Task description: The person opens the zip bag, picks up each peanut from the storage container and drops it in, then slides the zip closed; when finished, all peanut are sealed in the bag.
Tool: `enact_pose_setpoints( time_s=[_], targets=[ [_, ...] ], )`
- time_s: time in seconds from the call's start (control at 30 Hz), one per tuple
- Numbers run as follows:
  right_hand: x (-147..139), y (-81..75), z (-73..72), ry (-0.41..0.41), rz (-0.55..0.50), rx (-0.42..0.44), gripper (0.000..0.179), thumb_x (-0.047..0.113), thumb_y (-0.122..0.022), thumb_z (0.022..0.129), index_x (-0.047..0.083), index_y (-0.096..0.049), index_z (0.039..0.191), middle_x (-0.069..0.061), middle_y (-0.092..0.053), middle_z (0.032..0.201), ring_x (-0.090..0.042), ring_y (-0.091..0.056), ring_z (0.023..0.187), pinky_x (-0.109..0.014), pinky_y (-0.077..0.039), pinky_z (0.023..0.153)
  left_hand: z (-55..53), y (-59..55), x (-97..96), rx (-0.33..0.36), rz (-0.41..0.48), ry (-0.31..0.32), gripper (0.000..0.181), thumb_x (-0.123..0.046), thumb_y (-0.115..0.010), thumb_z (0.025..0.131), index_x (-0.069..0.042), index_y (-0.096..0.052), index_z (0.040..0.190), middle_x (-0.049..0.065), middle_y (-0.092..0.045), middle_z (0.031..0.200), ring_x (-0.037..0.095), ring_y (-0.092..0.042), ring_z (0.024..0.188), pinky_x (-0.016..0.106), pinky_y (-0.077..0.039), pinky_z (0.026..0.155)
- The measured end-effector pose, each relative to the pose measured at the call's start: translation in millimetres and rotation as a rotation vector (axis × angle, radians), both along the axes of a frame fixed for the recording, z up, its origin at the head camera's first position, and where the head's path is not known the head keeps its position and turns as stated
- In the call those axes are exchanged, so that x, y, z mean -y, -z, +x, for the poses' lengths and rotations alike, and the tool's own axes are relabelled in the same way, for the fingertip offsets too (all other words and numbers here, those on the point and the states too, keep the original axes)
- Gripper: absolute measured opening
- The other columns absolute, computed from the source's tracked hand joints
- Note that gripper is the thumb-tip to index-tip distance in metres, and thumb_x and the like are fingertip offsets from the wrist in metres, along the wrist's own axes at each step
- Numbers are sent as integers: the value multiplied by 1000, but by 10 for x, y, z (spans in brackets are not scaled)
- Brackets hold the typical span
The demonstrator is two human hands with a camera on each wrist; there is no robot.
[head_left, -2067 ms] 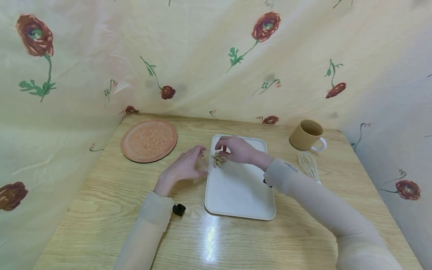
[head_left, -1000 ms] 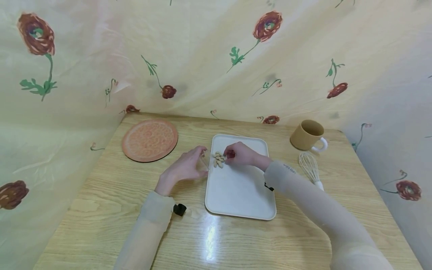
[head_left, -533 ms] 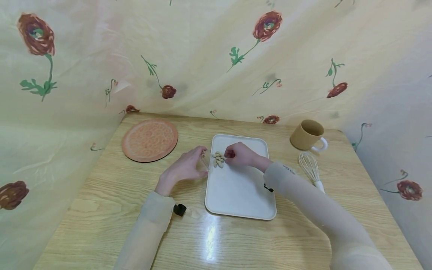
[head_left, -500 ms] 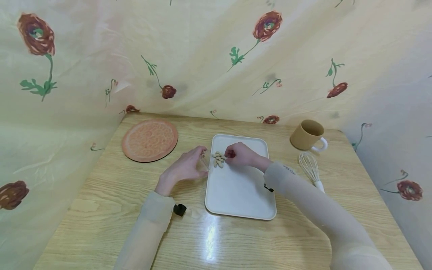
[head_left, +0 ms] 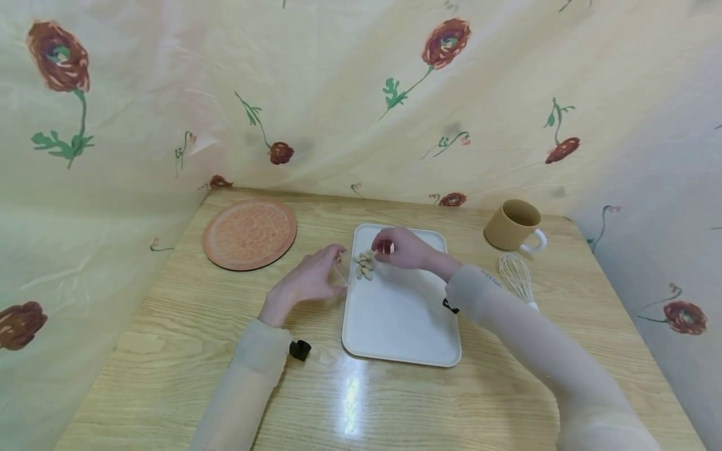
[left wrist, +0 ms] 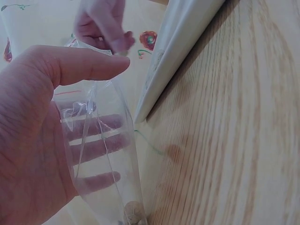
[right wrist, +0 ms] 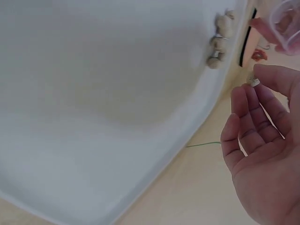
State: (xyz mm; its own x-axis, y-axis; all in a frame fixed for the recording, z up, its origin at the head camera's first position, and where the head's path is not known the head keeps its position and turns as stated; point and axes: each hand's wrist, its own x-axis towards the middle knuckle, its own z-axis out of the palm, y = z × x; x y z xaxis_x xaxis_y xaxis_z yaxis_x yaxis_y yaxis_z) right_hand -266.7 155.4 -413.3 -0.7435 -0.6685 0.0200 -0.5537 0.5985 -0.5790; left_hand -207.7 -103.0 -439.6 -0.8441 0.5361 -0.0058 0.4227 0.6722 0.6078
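Observation:
My left hand [head_left: 307,275] holds a clear plastic bag [left wrist: 119,194] at the left rim of a white rectangular tray [head_left: 400,326]. Its thumb lies across the near side of the bag, and the fingers show through the film. A tan, rounded piece [left wrist: 133,211] sits low in the bag. Over the upper part of the tray, my right hand [head_left: 408,248] pinches one peanut [right wrist: 253,80] between thumb and fingertips. Several unshelled peanuts [head_left: 365,268] lie in a small heap by the tray's left rim, just below the right fingertips.
A round orange-patterned mat [head_left: 250,235] lies at the back left of the wooden table [head_left: 293,401]. At the back right stands a tan mug [head_left: 510,227] with a white handle. Next to it a whisk [head_left: 516,275] lies partly behind the right sleeve.
My right hand was low beside the peanut heap half a second ago; it has risen slightly toward the tray's far end with a peanut in its fingertips. The left hand stays in place.

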Motion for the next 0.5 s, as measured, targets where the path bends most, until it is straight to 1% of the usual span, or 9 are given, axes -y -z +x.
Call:
enact_pose_setpoints(
  time_s=[0.13,0.27,0.37,0.5],
  targets=[
    [102,-99,49,-43,-28,-11,11,4,-70,91,1,-71,101,-1,-66,88,-16,-58,80,-32,-49,68,-1,11,-2,-4,-1,-1,77,-29,-80,83,-9,-38,144,8,-56,128,24,-53,119,52,-35,106],
    [222,-171,110,-115,-40,-18,9,1,-70,91,1,-72,99,0,-66,88,-14,-59,79,-31,-49,66,-2,19,7,-11,1,7,77,-30,-79,83,-9,-37,144,9,-56,128,24,-53,119,53,-35,106],
    [296,-193,156,-174,-20,-28,10,1,-70,91,2,-72,101,0,-65,90,-13,-59,80,-31,-50,68,-4,22,11,-23,3,15,77,-31,-79,83,-8,-38,144,9,-56,129,25,-53,118,54,-36,105],
    [365,-189,213,-235,34,-54,12,0,-70,91,3,-71,102,0,-64,94,-12,-59,82,-33,-52,74,-11,26,15,-31,7,21,76,-30,-78,83,-7,-38,143,10,-56,129,25,-54,117,54,-37,104]
  ],
)
